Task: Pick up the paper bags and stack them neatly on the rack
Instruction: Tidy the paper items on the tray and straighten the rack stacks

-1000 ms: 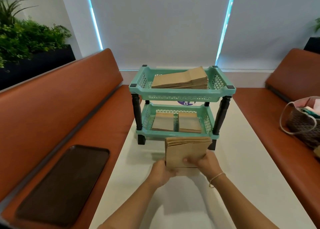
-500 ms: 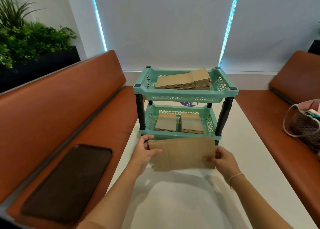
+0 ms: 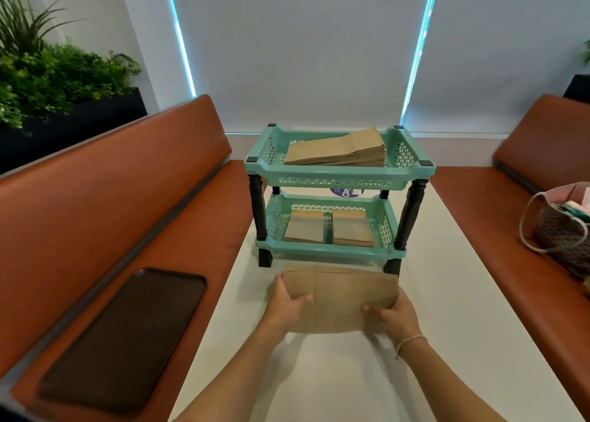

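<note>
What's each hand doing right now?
Left hand: grips the bundle of paper bags at its left edge.
Right hand: grips the bundle's right edge.

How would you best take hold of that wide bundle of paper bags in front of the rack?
By its two short ends, one from each side, as the left hand and right hand hold the bundle: it is wide, flat and floppy.

Two bare forearms, no sleeves showing anywhere along them. Left hand [image 3: 285, 306] without rings, watch or band at the wrist. Right hand [image 3: 394, 321] likewise ringless, but with a thin pale bracelet [image 3: 410, 342] of small beads or links looped once round the wrist, a short end dangling at its near side. Fingernails short and unpainted where visible.
</note>
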Motion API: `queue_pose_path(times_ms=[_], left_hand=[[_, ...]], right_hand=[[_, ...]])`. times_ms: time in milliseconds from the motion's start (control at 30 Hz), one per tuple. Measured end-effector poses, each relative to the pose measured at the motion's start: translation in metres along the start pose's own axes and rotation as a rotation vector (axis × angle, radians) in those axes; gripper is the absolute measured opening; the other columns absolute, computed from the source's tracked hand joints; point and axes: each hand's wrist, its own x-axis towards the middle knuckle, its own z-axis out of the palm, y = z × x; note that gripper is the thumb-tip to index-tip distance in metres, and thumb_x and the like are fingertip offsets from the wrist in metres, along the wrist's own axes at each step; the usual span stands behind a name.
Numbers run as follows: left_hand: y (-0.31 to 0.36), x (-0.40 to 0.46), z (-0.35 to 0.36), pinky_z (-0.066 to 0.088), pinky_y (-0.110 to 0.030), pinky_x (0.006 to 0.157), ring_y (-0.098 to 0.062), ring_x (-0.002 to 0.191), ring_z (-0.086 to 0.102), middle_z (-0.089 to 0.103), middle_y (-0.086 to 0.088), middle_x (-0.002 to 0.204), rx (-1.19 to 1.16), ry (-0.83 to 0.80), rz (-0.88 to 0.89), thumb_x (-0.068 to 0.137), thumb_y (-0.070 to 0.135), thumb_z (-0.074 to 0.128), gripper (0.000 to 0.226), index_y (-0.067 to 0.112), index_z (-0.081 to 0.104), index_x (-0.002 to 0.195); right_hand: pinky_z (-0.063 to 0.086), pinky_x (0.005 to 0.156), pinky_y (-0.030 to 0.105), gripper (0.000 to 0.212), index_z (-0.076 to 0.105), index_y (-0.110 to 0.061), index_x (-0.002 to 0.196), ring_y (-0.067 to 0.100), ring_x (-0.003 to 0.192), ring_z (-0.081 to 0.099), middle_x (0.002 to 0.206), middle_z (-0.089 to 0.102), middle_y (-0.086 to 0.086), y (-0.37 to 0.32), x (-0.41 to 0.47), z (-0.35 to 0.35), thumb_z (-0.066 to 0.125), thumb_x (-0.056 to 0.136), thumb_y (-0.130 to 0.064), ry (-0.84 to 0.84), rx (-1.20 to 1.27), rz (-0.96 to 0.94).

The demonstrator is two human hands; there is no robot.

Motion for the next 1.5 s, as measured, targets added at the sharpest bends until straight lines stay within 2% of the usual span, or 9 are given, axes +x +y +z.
queue_pose_path(times_ms=[433, 633, 700, 767, 867, 1033, 1167, 1300, 1500], left_hand=[[0.022, 0.002, -0.022, 0.052, -0.045, 0.092, -0.018, 0.107, 0.057, 0.059, 0.004, 0.11, 0.065, -0.002, 0.217, 0.07, 0.011, 0.081, 0.048, 0.035, 0.052, 0.101], [0.06, 0.008, -0.025, -0.007, -0.051, 0.115, -0.008, 0.113, 0.041, 0.062, 0.016, 0.107, 0.906, 0.001, 0.414, 0.076, 0.031, 0.073, 0.026, 0.034, 0.064, 0.101], [0.075, 0.005, -0.017, 0.013, -0.049, 0.115, -0.011, 0.106, 0.045, 0.063, 0.008, 0.1, 1.048, -0.143, 0.424, 0.08, 0.023, 0.067, 0.016, 0.026, 0.064, 0.095], [0.083, -0.001, -0.009, 0.044, -0.033, 0.086, -0.017, 0.093, 0.055, 0.061, 0.004, 0.088, 1.054, -0.246, 0.415, 0.083, 0.014, 0.062, 0.009, 0.023, 0.058, 0.081], [0.093, -0.003, -0.008, 0.048, -0.026, 0.074, -0.009, 0.088, 0.059, 0.064, 0.012, 0.088, 0.895, -0.239, 0.385, 0.088, 0.016, 0.059, 0.017, 0.032, 0.062, 0.093], [0.135, -0.015, -0.021, 0.045, -0.014, 0.067, -0.009, 0.087, 0.058, 0.063, 0.005, 0.096, 0.607, -0.11, 0.44, 0.087, 0.02, 0.065, 0.024, 0.023, 0.061, 0.111], [0.172, -0.026, -0.021, 0.052, -0.019, 0.07, -0.006, 0.081, 0.065, 0.068, 0.003, 0.099, -0.213, -0.01, 0.431, 0.085, 0.01, 0.067, 0.016, 0.02, 0.06, 0.095], [0.193, -0.026, 0.0, 0.053, -0.036, 0.075, -0.021, 0.09, 0.066, 0.068, -0.007, 0.104, -0.878, -0.028, 0.312, 0.087, 0.006, 0.06, 0.025, 0.012, 0.059, 0.112], [0.198, -0.031, 0.027, 0.056, -0.033, 0.068, -0.02, 0.079, 0.07, 0.073, -0.005, 0.086, -0.827, -0.067, 0.358, 0.08, -0.004, 0.065, 0.024, 0.012, 0.064, 0.098]], right_hand=[[0.05, 0.082, 0.035, 0.043, 0.06, -0.008, 0.106, 0.028, 0.096, 0.058, 0.099, 0.064, 0.009, 0.006, 0.012, -0.009, 0.076, 0.069, 0.006, 0.024, -0.171, -0.081], [0.049, 0.081, 0.035, 0.025, 0.062, -0.019, 0.091, 0.031, 0.094, 0.06, 0.094, 0.064, 0.008, -0.01, 0.015, -0.01, 0.073, 0.076, -0.002, -0.042, -0.351, -0.134], [0.047, 0.076, 0.029, 0.024, 0.064, -0.016, 0.09, 0.028, 0.091, 0.059, 0.091, 0.064, 0.006, -0.03, 0.015, -0.01, 0.07, 0.078, 0.003, -0.098, -0.378, -0.211], [0.047, 0.072, 0.028, 0.02, 0.064, -0.015, 0.077, 0.023, 0.082, 0.057, 0.08, 0.063, 0.001, -0.053, 0.015, -0.009, 0.071, 0.076, 0.003, -0.137, -0.428, -0.287], [0.047, 0.062, 0.03, 0.026, 0.057, -0.016, 0.063, 0.015, 0.068, 0.051, 0.066, 0.058, -0.003, -0.091, 0.012, -0.008, 0.079, 0.068, -0.003, -0.113, -0.459, -0.358], [0.048, 0.062, 0.025, 0.043, 0.059, -0.022, 0.091, 0.012, 0.072, 0.058, 0.081, 0.064, -0.003, -0.141, -0.002, -0.007, 0.086, 0.059, -0.012, 0.029, -0.268, -0.432], [0.049, 0.074, 0.025, 0.079, 0.039, -0.019, 0.131, 0.012, 0.086, 0.058, 0.101, 0.06, 0.006, -0.155, -0.015, 0.009, 0.083, 0.065, -0.02, 0.003, -0.016, -0.359], [0.053, 0.078, 0.034, 0.095, 0.041, -0.011, 0.136, 0.023, 0.093, 0.063, 0.105, 0.066, 0.01, -0.152, -0.027, 0.048, 0.082, 0.053, -0.033, -0.268, 0.375, -0.156], [0.056, 0.056, 0.024, 0.043, 0.063, -0.009, 0.109, 0.014, 0.072, 0.07, 0.086, 0.074, 0.005, -0.174, -0.016, 0.067, 0.069, 0.067, -0.01, -0.317, 0.866, -0.19]])
